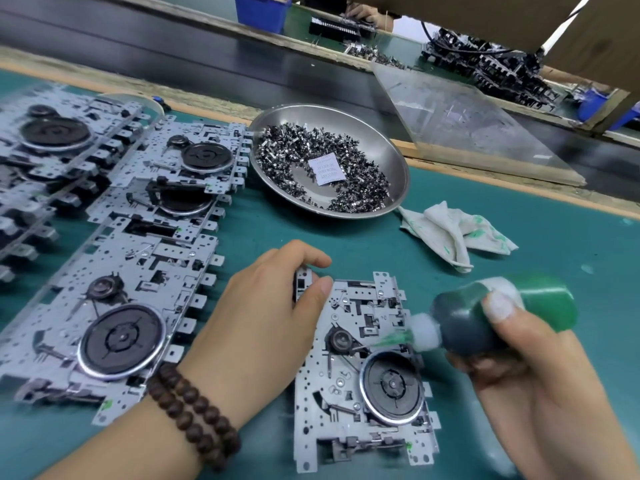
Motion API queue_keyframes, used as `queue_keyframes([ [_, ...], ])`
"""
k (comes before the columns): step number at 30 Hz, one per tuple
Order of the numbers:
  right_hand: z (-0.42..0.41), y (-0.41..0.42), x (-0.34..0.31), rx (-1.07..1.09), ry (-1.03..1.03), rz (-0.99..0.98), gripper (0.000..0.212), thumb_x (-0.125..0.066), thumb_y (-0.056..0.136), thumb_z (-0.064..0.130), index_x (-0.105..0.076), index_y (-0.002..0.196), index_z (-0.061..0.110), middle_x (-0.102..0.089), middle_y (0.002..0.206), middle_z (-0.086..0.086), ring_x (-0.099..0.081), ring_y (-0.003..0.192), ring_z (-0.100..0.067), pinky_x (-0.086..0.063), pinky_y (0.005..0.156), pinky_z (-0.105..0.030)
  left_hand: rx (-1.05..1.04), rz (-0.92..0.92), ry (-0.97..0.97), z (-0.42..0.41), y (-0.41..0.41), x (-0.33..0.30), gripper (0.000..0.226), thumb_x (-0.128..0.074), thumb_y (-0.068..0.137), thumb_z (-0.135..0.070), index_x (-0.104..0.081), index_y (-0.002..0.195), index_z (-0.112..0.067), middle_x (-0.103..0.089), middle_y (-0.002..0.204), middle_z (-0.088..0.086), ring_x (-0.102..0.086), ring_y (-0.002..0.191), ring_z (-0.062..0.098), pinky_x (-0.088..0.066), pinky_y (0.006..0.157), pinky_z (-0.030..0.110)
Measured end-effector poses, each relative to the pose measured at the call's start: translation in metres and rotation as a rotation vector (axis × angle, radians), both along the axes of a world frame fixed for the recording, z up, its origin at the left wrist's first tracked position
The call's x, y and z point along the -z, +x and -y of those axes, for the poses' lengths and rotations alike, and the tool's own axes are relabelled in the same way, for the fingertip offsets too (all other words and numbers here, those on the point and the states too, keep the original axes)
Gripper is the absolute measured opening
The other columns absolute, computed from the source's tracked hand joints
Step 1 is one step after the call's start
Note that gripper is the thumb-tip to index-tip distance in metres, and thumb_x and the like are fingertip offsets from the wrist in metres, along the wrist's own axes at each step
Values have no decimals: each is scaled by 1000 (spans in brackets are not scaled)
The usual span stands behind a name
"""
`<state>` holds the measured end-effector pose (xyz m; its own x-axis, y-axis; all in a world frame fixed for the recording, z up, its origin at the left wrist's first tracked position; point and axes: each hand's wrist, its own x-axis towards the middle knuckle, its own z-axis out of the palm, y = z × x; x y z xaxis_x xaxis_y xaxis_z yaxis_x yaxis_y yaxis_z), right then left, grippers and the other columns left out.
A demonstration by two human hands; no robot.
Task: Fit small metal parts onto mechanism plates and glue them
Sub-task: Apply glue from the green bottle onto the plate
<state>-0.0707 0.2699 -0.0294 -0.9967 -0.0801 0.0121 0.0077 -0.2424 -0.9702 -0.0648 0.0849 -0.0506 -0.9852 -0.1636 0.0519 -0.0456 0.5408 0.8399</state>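
Plate (363, 382) flat on green mat (519, 237), the landmark here. Left hand (273, 306) at plate's far-left corner, fingers curled over the edge, thumb pressed on the top face, pinning it down. Bead bracelet (194, 417) on that wrist, just left of plate. Right hand (540, 372) to plate's right, wrapped round green glue bottle (498, 313), thumb across its side. Bottle tipped sideways, white nozzle (398, 339) pointing left, tip over plate's middle near small black pulley (341, 339); contact with metal not clear. Large black wheel (393, 386) on plate just below the tip. Steel bowl (329, 161) of small metal parts (304, 147) well beyond plate, with 1 white paper slip (325, 169) lying among them. Stained rag (453, 233) beyond plate to the right, near bowl. Rows of overlapping plates (138, 265) left of plate, apart from it. Clear plastic sheet (467, 126) far beyond plate to the right.
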Motion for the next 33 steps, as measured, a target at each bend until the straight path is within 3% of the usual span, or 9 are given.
queue_keyframes([
  [4, 4, 2, 3, 4, 122, -42, 46, -86, 36, 52, -68, 63, 18, -53, 58, -3, -45, 53, -20, -37, 48, -19, 0, 13, 3, 0, 0, 1, 15, -45, 90, -35, -50, 104, -40, -46, 81, -22, -42, 49, -8, -33, 52, 9],
  [8, 8, 4, 4, -9, 159, -41, 51, -84, 34, 60, -70, 64, 22, -59, 56, 3, -52, 51, -12, -39, 48, -15, 7, 22, 12, 1, 0, 1, 16, -46, 91, -32, -49, 105, -39, -44, 78, -21, -42, 50, -16, -34, 54, 7],
  [12, 6, 3, 6, 28, 304, -31, 65, -81, 28, 69, -71, 72, 22, -63, 59, -3, -54, 56, -23, -45, 54, -27, 13, 38, 11, 1, 0, 1, 16, -45, 92, -33, -48, 106, -39, -43, 80, -22, -42, 51, -16, -33, 51, 10],
  [18, 6, 3, 4, 31, 316, -23, 71, -82, 25, 69, -71, 74, 18, -62, 57, -7, -52, 50, -19, -41, 46, -15, 9, 53, 10, 1, 1, 0, 15, -45, 92, -34, -48, 106, -39, -40, 72, -18, -42, 50, -14, -33, 50, 12],
  [23, 5, 4, 3, 14, 316, -41, 70, -82, 29, 67, -70, 75, 16, -62, 58, -8, -51, 54, -26, -39, 40, -31, -1, 63, -3, 1, 1, 0, 16, -44, 92, -34, -47, 107, -41, -40, 75, -19, -40, 50, -6, -31, 50, 14],
  [27, 6, 4, 1, 7, 307, -63, 66, -82, 31, 67, -71, 74, 18, -62, 57, -4, -51, 50, -18, -40, 46, -16, 0, 65, -13, 1, 1, 0, 16, -44, 92, -35, -47, 107, -41, -40, 74, -21, -38, 48, -3, -30, 50, 13],
  [33, 7, 4, 1, 17, 326, -90, 68, -81, 31, 69, -71, 78, 20, -62, 57, -2, -52, 49, -16, -41, 46, -13, 7, 64, -11, 1, 2, 0, 16, -44, 92, -34, -47, 107, -40, -43, 81, -21, -42, 51, -15, -29, 48, 15],
])
